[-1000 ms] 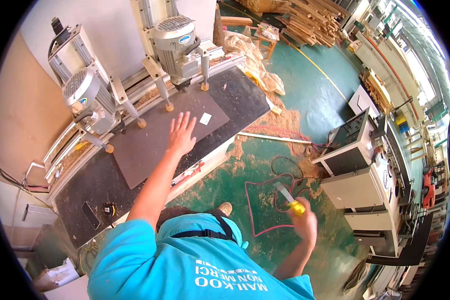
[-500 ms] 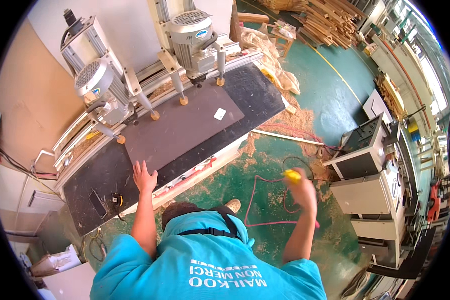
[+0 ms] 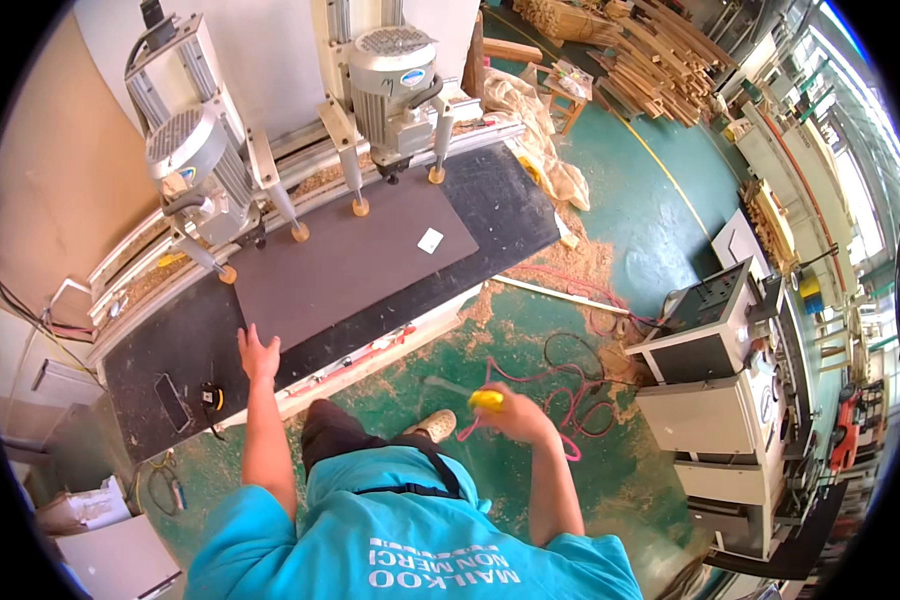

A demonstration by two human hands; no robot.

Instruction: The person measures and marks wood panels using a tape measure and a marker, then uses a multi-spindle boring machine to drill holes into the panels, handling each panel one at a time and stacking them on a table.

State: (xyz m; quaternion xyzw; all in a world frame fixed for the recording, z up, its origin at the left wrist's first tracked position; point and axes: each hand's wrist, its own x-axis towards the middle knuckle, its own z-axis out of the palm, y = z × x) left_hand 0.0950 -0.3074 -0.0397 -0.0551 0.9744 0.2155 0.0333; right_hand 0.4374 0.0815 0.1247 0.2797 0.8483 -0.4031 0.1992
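Note:
A dark brown rectangular board (image 3: 355, 275) lies on the black machine table (image 3: 505, 205), with a small white label (image 3: 430, 240) near its right end. Round-footed clamp rods (image 3: 300, 232) stand along its far edge. My left hand (image 3: 259, 358) is at the board's near left corner, fingers spread and holding nothing. Over the floor to the right, my right hand (image 3: 522, 416) is closed around a yellow air blow gun (image 3: 487, 400). A pale, blurred streak, likely its nozzle, points left from it. The pink hose (image 3: 570, 385) trails from the gun across the green floor.
Two grey motors (image 3: 395, 95) rise behind the board. A phone (image 3: 172, 403) and a tape measure (image 3: 212, 398) lie on the table's left end. On the right stands a control cabinet (image 3: 710, 310). Sawdust and cables litter the floor; planks (image 3: 660, 75) are piled far back.
My right hand has swung left with the blow gun, closer to my body and the table, dragging the hose along. My left hand stays by the board's corner. The view has shifted slightly.

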